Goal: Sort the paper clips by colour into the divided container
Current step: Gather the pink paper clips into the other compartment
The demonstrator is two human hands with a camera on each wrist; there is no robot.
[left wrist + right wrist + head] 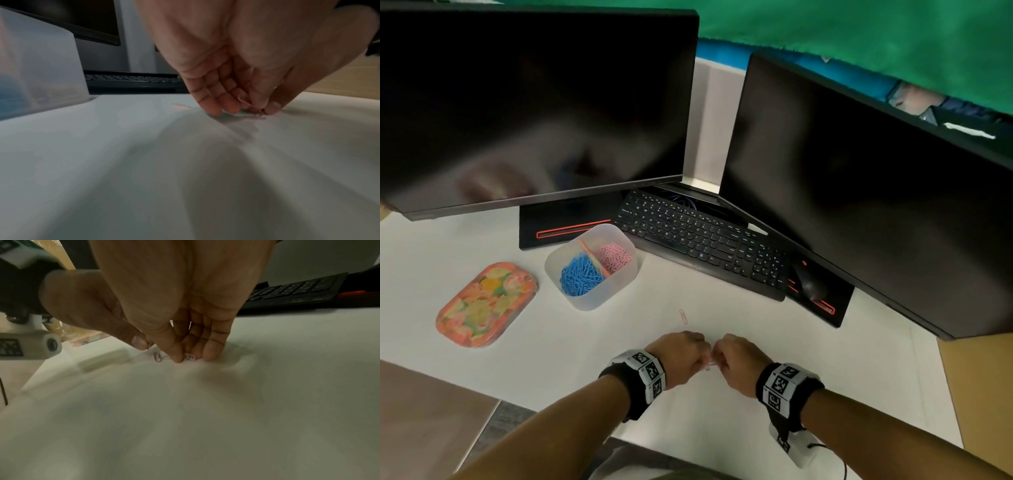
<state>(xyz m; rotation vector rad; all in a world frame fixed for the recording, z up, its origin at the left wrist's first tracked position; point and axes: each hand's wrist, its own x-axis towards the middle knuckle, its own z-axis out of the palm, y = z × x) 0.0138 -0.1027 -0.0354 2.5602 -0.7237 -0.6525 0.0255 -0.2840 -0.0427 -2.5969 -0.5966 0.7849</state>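
A clear divided container (pixel 604 289) stands at the back left, with blue clips (pixel 580 275) in its left half and pink clips (pixel 614 257) in its right half. My two hands meet at the front of the white desk. The left hand (pixel 700 356) pinches a pink paper clip (pixel 243 99) between thumb and fingers just above the desk. Beside it, the right hand (pixel 717 356) has its thumb and fingertips closed on a pink clip (pixel 189 357) lying on the desk. Another clip (pixel 158 356) lies next to the right thumb. A single pink clip (pixel 683 316) lies beyond the hands.
The container's flowery lid (pixel 486 305) lies to its left. A black keyboard (pixel 702 240) and mouse (pixel 811 284) sit behind, under two dark monitors (pixel 534 102). The desk's front edge runs close under my forearms.
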